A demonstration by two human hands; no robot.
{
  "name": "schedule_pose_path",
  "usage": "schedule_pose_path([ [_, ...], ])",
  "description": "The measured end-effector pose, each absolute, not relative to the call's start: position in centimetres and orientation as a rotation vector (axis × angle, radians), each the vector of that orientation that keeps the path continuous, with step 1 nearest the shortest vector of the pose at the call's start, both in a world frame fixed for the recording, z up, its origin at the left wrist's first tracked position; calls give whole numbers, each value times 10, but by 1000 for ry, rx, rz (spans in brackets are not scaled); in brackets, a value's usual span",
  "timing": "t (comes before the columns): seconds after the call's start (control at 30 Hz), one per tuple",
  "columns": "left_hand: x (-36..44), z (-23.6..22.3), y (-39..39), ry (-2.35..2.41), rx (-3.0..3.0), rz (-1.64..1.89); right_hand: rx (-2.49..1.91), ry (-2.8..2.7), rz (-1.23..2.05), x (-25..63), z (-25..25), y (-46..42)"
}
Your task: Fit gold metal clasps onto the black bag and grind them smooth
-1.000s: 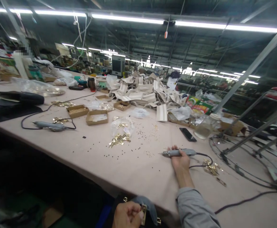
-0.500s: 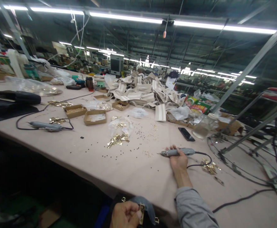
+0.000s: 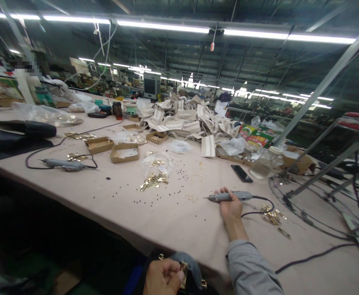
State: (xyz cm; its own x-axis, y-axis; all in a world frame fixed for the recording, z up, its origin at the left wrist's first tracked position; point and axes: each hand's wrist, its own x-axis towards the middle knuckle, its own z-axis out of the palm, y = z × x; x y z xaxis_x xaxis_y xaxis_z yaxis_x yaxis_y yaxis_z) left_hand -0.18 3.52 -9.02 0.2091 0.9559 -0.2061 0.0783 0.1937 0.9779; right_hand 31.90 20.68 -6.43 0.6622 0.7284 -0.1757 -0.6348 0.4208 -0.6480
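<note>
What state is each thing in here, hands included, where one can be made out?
Left hand: closed on a gold plate
Right hand: closed around a corded gray tool
Second gray tool: lying on the table, not held
Phone: lying flat, screen dark
Front cardboard box: open-topped
Striped pieces: heaped
Ceiling lights: lit

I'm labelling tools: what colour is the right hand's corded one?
Grey; the corded tool shows best in the head view.
</note>
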Motion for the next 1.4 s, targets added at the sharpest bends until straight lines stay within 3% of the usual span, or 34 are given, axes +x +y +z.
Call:
schedule_pose_path([
  [0.47,1,-71,32,1242,1153,895,-755,-95,903,315,-50,197],
  [0.77,-4,-64,36,1327,1259,907,-740,-92,1022,303,-10,152],
  [1.03,-9,-14,66,1171,1456,545,-743,-183,1109,251,35,72],
  [1.4,-11,-17,67,1069,1120,520,-874,-195,1109,195,3,9],
])
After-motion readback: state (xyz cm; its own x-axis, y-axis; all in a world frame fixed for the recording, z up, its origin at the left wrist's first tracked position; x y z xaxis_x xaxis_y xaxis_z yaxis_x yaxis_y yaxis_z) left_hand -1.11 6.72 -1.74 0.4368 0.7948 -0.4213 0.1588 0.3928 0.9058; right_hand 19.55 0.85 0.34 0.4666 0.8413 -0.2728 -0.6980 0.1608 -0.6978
